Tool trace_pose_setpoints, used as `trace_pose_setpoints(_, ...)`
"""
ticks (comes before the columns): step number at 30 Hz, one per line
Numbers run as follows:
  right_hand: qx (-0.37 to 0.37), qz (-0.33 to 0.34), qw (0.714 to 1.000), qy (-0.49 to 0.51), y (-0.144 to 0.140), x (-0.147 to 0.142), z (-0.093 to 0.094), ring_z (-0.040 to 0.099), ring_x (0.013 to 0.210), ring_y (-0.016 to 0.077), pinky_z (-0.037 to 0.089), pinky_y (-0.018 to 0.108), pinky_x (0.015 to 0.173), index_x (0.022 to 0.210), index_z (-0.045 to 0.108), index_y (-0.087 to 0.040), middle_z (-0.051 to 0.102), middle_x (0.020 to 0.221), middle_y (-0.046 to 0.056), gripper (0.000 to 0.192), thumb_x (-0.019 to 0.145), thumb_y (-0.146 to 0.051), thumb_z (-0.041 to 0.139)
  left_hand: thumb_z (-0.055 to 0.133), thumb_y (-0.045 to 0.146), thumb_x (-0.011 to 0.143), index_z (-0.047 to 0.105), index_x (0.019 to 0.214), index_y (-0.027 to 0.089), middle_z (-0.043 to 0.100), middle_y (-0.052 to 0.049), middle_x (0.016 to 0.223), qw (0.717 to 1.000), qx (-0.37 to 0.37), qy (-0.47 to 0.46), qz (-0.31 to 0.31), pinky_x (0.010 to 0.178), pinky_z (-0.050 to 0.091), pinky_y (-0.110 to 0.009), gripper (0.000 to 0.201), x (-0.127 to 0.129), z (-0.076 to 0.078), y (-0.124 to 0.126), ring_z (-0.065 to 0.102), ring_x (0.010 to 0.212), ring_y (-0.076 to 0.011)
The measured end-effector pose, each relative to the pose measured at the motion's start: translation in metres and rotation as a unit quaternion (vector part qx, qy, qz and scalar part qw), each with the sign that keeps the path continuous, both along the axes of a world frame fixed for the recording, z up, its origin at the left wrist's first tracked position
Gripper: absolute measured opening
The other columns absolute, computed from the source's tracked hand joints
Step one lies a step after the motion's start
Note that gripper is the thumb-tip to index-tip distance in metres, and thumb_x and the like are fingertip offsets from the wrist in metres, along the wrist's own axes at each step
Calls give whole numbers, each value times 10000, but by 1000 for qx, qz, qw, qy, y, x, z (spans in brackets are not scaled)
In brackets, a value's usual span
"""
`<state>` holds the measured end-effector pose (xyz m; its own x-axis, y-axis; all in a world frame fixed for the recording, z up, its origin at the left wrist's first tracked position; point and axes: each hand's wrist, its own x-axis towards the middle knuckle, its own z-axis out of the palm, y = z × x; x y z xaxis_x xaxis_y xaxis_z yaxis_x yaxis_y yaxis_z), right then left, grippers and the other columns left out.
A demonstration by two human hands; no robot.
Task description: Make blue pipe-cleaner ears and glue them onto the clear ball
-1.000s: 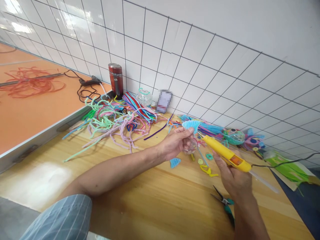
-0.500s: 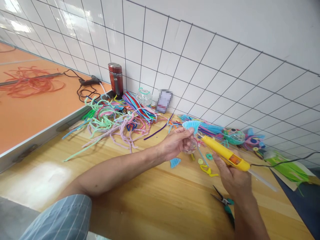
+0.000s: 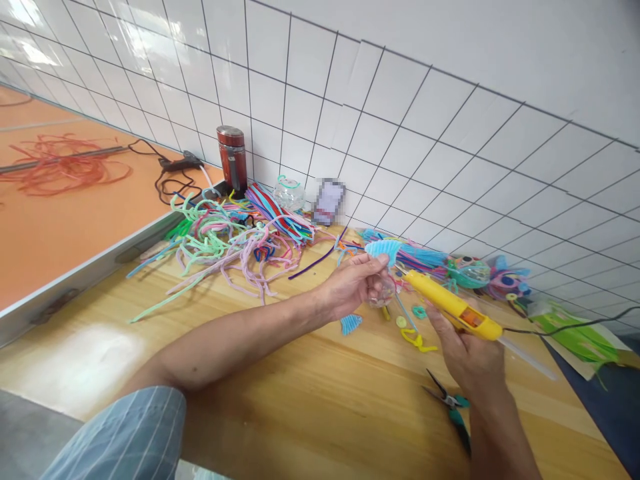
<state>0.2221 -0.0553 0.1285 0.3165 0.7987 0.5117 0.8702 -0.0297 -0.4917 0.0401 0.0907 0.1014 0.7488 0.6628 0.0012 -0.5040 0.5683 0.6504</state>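
Observation:
My left hand (image 3: 353,288) pinches a light blue ribbed fin shape (image 3: 380,251), seemingly of pipe cleaner, between thumb and fingers. A clear plastic ball (image 3: 383,296) shows just below those fingers, partly hidden by them. My right hand (image 3: 473,360) is wrapped round a yellow hot glue gun (image 3: 445,297), whose nozzle points left at the lower edge of the blue fin; I cannot tell whether it touches. Another blue fin piece (image 3: 351,324) lies on the table under my left wrist. Near my right hand are a yellow bent pipe cleaner (image 3: 419,341) and a green ring (image 3: 419,312).
Pliers (image 3: 453,402) lie beside my right forearm. Tangled pipe cleaners (image 3: 215,240) cover the table's back left, near a red flask (image 3: 233,160), a clear bowl (image 3: 289,193) and a phone (image 3: 329,201). Finished-looking fish figures (image 3: 469,273) sit along the wall. The gun's black cord (image 3: 575,325) runs right.

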Motion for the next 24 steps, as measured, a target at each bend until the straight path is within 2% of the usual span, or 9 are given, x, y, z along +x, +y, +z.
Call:
trace_pose_setpoints(3, -2, -5, 1000, -5, 0, 1, 0, 663, 728, 276, 578, 395, 778, 817, 581, -307, 612, 685, 13, 370, 929, -655, 640, 934, 484, 841, 635, 757, 158, 606, 34, 600, 1000, 0, 2, -1, 476, 393, -198, 450, -1, 2, -1, 500, 449, -58)
trace_pose_setpoints(8, 8, -4, 1000, -17, 0, 1, -3, 673, 767, 272, 565, 387, 758, 880, 621, -296, 686, 787, 34, 370, 945, -660, 619, 940, 491, 830, 641, 743, 155, 605, 34, 596, 1000, 6, -8, -3, 490, 411, -198, 458, 0, 1, -1, 501, 453, -58)
trace_pose_setpoints(12, -1, 6, 1000, -14, 1, -1, -2, 654, 712, 254, 566, 371, 720, 840, 615, -296, 657, 721, 17, 395, 951, -676, 625, 941, 489, 830, 646, 740, 155, 604, 34, 595, 1000, 8, -14, 3, 483, 409, -194, 455, 0, 0, -1, 503, 451, -58)
trace_pose_setpoints(19, 9, -3, 1000, -2, -1, 2, -6, 709, 810, 290, 601, 417, 844, 821, 653, -290, 677, 744, 38, 375, 938, -646, 664, 913, 448, 875, 638, 751, 153, 623, 27, 619, 1000, -2, 5, 4, 480, 405, -193, 422, -2, 4, 0, 514, 456, -54)
trace_pose_setpoints(21, 21, 0, 1000, 15, -3, 4, -8, 724, 843, 288, 613, 420, 852, 855, 695, -281, 725, 804, 43, 339, 928, -612, 701, 925, 464, 857, 638, 757, 154, 622, 30, 617, 1000, 1, 2, 8, 479, 404, -189, 434, -1, 3, 1, 518, 458, -54)
trace_pose_setpoints(24, 81, 13, 993, 82, -6, 6, -7, 734, 842, 269, 627, 409, 817, 879, 742, -265, 775, 873, 42, 288, 889, -550, 784, 962, 521, 790, 637, 761, 159, 619, 32, 614, 1000, 13, -6, 7, 474, 410, -188, 487, 1, -1, 3, 536, 466, -64)
